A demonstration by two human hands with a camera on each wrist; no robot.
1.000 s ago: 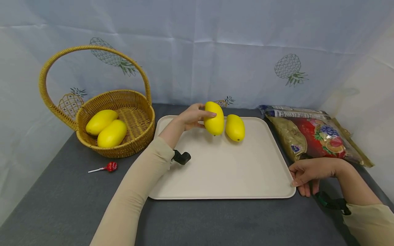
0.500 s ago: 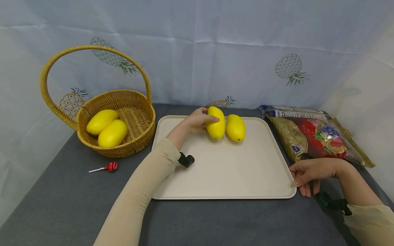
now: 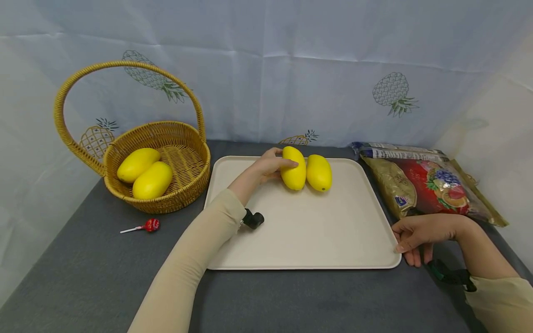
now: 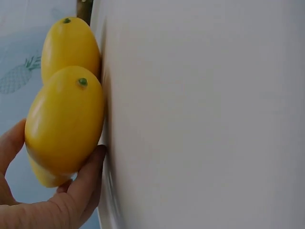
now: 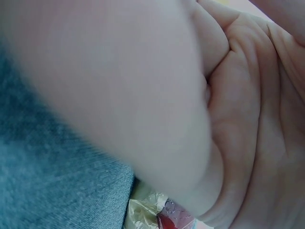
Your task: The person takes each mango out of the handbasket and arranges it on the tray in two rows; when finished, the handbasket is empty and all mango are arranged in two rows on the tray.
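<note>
Near the back of the beige tray (image 3: 325, 231), my left hand (image 3: 268, 167) holds a yellow mango (image 3: 294, 173) between thumb and fingers. In the left wrist view, the held mango (image 4: 64, 124) shows its green stem end, with the thumb on one side and fingers on the other. Right beside it a second mango (image 3: 319, 173) lies on the tray. My right hand (image 3: 424, 236) pinches the tray's front right corner, its thumb over the rim. The right wrist view shows mostly blurred palm and thumb (image 5: 119, 95); the rim is hidden there.
A wicker basket (image 3: 195, 196) with a tall handle stands left, two mangoes (image 3: 145, 173) inside. A red lollipop (image 3: 151, 225) lies before it on the grey table (image 3: 104, 282). Gold and red plastic packets (image 3: 433, 185) lie right of the tray. A pineapple-print cloth (image 3: 316, 83) hangs behind.
My left hand has moved right and lowered its mango toward the second one, and the gap between them has narrowed. My right hand stays at the tray's corner.
</note>
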